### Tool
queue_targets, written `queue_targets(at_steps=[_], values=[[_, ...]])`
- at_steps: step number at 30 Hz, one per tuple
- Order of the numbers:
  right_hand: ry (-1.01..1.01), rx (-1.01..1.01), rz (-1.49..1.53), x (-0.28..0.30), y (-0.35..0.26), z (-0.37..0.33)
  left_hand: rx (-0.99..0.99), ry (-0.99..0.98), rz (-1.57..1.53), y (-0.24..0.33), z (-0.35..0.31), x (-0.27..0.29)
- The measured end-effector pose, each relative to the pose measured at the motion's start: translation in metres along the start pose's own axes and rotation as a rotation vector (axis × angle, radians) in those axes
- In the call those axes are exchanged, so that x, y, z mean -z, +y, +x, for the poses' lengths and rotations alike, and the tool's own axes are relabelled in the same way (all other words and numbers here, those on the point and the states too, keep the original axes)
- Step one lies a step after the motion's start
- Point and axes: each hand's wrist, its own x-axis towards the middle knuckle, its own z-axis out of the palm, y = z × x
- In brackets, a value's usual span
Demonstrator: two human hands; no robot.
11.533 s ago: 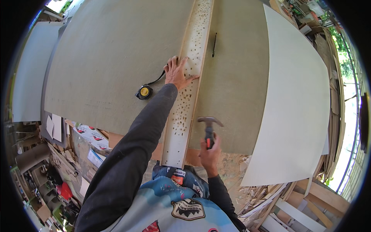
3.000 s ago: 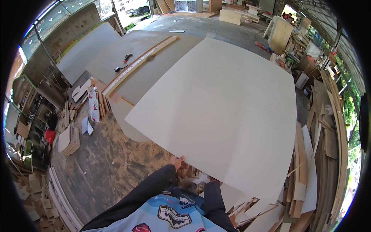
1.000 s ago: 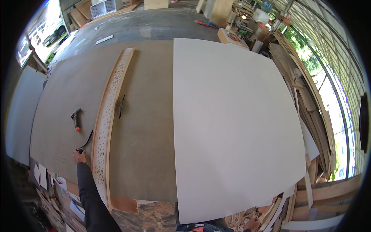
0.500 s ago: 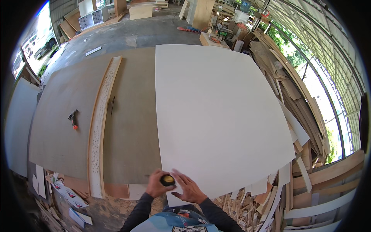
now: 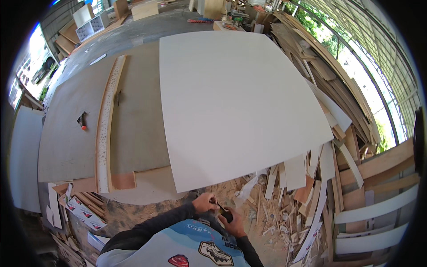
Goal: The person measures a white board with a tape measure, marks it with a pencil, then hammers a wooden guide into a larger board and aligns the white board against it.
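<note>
Tape measure (image 5: 227, 216) at btm ctr of frame, held in R hand (image 5: 234, 225), fingers wrapped round it. L hand (image 5: 204, 203) just beside, fingers drawn in at its upper-left end; can't tell if they pinch it. White sheet (image 5: 240, 107) fills ctr, above the hands. Hammer (image 5: 82, 121) mid-left on grey board (image 5: 140, 120), w/ speckled strip (image 5: 106, 124) btwn it & sheet.

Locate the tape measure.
In the head view's lower centre, the tape measure is in the right hand, beside the left hand, below the white sheet.
</note>
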Motion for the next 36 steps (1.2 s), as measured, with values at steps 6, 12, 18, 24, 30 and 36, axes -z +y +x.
queue_targets(at_steps=[6,12,18,24,30,36], values=[[0.007,-0.385,0.182,0.063,0.139,-0.186,-0.165,0.352,-0.315,0.04,0.065,0.114],[0.106,-1.142,0.536,0.091,0.194,-0.414,-0.273,1.003,-0.523,0.08,0.138,0.309],[-0.106,-0.78,0.576,0.092,0.128,-0.252,-0.052,1.167,0.066,0.053,0.186,0.38],[-0.097,-0.513,0.218,0.061,0.031,-0.044,0.075,1.077,0.723,0.008,0.172,0.266],[0.067,-0.106,-0.056,-0.008,-0.063,0.209,-0.083,0.87,1.045,-0.032,0.099,0.198],[0.035,-0.187,0.119,-0.052,-0.135,0.373,-0.033,0.803,1.049,-0.021,0.094,0.194]])
